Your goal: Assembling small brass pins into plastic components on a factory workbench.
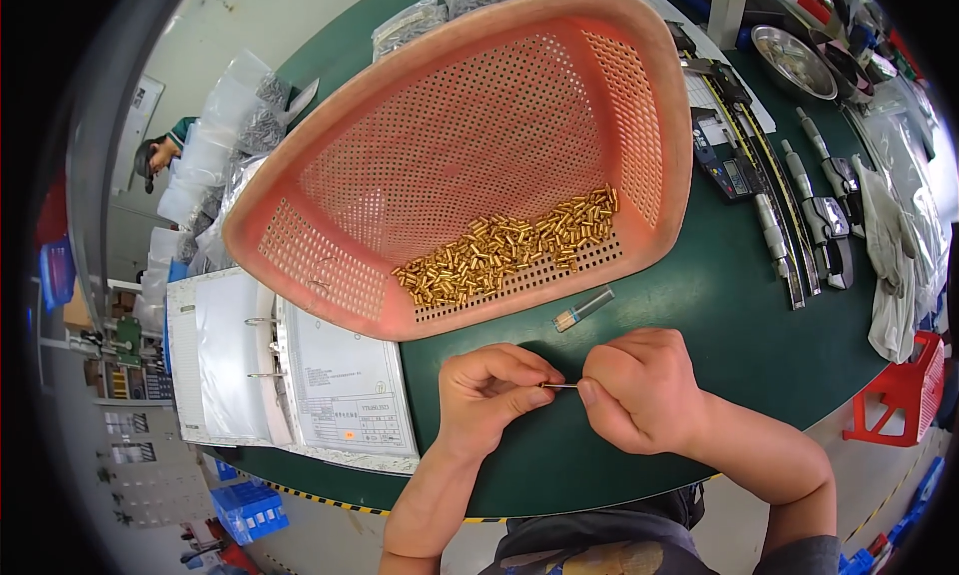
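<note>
We pinch a thin silvery metal pin [559, 385] between our left hand [489, 390] and right hand [639, 387], fingertips of both closed on its ends, the hands almost touching. Just beyond the right hand lies a small clear plastic tube [583, 309]; past it, a pink perforated plastic basket [639, 95] holds small brass cylinders [509, 247].

Factory inspection bench: calipers [744, 165], micrometers [829, 215], basket of brass parts [509, 250], bagged stock [235, 125].
</note>
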